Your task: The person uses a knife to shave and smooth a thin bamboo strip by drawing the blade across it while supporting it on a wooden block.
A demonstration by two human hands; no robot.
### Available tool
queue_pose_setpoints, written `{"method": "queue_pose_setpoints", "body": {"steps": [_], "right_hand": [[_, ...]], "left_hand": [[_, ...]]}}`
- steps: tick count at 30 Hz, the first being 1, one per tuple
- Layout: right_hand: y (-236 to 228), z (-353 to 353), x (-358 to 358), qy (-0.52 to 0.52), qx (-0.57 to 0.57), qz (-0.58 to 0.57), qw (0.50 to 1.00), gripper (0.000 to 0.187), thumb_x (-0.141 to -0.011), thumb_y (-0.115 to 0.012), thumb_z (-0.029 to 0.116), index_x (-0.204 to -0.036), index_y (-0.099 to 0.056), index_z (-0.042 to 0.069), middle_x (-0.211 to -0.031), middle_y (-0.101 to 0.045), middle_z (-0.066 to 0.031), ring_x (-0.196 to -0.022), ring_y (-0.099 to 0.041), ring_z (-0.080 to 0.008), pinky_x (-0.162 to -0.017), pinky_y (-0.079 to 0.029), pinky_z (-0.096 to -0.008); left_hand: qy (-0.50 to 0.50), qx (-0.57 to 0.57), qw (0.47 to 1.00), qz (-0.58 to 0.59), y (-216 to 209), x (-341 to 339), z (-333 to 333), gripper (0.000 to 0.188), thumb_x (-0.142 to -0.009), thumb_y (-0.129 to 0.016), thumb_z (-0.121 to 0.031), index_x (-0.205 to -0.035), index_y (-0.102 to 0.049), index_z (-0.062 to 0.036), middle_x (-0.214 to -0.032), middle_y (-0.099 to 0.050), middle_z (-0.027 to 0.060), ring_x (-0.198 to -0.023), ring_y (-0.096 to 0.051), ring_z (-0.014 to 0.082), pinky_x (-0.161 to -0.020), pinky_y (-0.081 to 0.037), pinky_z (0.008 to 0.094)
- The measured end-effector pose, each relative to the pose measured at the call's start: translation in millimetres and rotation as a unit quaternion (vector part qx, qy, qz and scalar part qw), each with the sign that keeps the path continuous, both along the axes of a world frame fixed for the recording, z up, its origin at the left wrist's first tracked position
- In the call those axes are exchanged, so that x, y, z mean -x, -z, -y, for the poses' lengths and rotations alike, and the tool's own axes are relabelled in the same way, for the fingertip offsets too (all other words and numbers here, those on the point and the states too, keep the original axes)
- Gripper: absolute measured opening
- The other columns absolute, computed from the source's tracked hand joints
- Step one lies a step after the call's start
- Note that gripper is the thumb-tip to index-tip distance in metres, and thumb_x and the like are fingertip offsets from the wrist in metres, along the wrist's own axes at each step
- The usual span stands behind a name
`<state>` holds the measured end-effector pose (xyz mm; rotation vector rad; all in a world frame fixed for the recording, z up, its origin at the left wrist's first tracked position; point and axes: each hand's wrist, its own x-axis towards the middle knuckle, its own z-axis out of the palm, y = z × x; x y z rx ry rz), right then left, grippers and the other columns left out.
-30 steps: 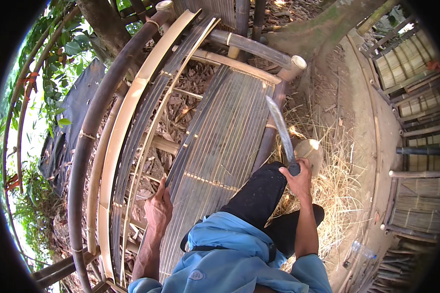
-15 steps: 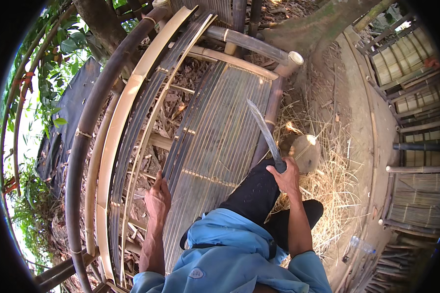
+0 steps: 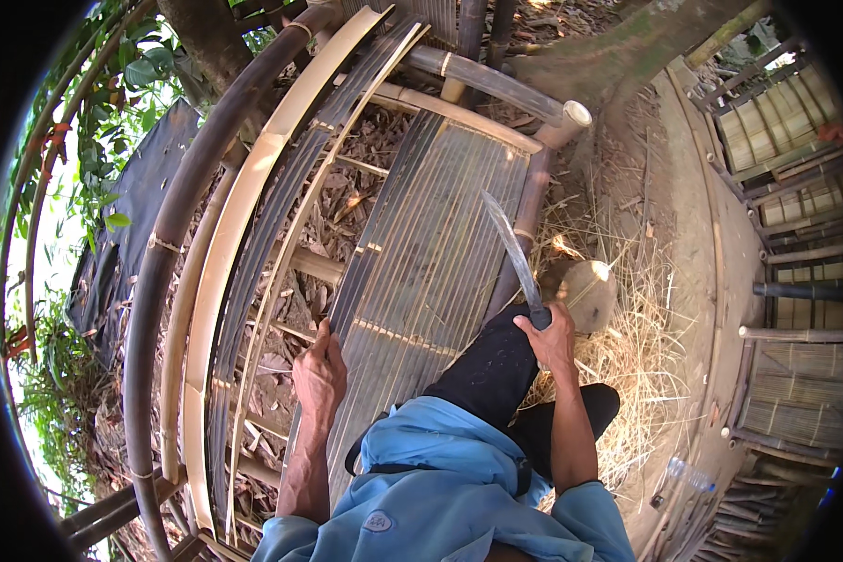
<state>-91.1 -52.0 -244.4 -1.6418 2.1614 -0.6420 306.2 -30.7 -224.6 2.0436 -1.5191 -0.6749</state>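
My right hand (image 3: 554, 342) grips the dark handle of a machete (image 3: 513, 245), its long blade raised and pointing forward, away from me. My left hand (image 3: 318, 379) is closed at the left edge of the bamboo seat, its fingertips against a dark bamboo slat (image 3: 363, 267). The fingers partly hide how that slat is held. Long thin slats lie side by side as the seat (image 3: 440, 244), over light cross strips. To the left of the seat, a pale split bamboo length (image 3: 239, 220) and more dark slats (image 3: 267, 225) run along the frame.
A thick dark bamboo rail (image 3: 192, 187) curves along the left. Ahead is a bamboo crossbar (image 3: 496, 80). A round wooden stump (image 3: 590, 295) stands beside my knee, amid straw-like shavings (image 3: 632, 375). A plastic bottle (image 3: 691, 474) lies on the ground at the right, near bamboo panels (image 3: 801, 379).
The whole view has shifted slightly. My left hand has moved a little to the right along with the seat edge, its fingers more curled. The machete stays raised in my right hand.
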Motion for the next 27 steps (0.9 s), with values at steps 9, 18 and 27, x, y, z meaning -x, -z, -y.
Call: {"method": "queue_pose_setpoints", "body": {"steps": [9, 18, 27], "right_hand": [[7.9, 2.6, -1.4, -0.007, -0.022, -0.022, 0.999, 0.054, -0.072, -0.089, 0.037, -0.099, -0.068, -0.005, -0.095, -0.066, -0.0203, -0.091, -0.065, -0.0388, -0.083, -0.052, -0.0445], [11.6, 2.4, 6.5, -0.002, -0.032, -0.065, 0.997, 0.056, -0.072, -0.089, 0.039, -0.096, -0.066, -0.005, -0.095, -0.064, -0.0198, -0.091, -0.064, -0.0414, -0.082, -0.051, -0.0477], [6.4, -0.9, -8.1, -0.018, -0.027, -0.033, 0.999, 0.052, -0.074, -0.088, 0.036, -0.098, -0.067, -0.005, -0.100, -0.064, -0.0185, -0.095, -0.064, -0.0402, -0.085, -0.051, -0.0463]], "left_hand": [[0.022, 0.010, 0.997, -0.074, 29.2, -3.5, 21.4, 0.038, -0.099, -0.059, -0.023, -0.121, -0.068, 0.0069, -0.057, -0.056, 0.0237, -0.049, -0.060, 0.0325, -0.054, -0.046, 0.0408], [0.014, 0.040, 0.997, 0.069, 77.1, -6.1, 43.5, 0.032, -0.095, -0.062, -0.017, -0.122, -0.071, -0.0025, -0.076, -0.066, 0.0208, -0.073, -0.064, 0.0355, -0.072, -0.050, 0.0473], [-0.078, 0.073, 0.991, 0.085, 143.0, -19.2, 42.9, 0.032, -0.097, -0.059, -0.022, -0.123, -0.071, -0.0074, -0.107, -0.068, 0.0229, -0.102, -0.058, 0.0401, -0.097, -0.041, 0.0514]]}}
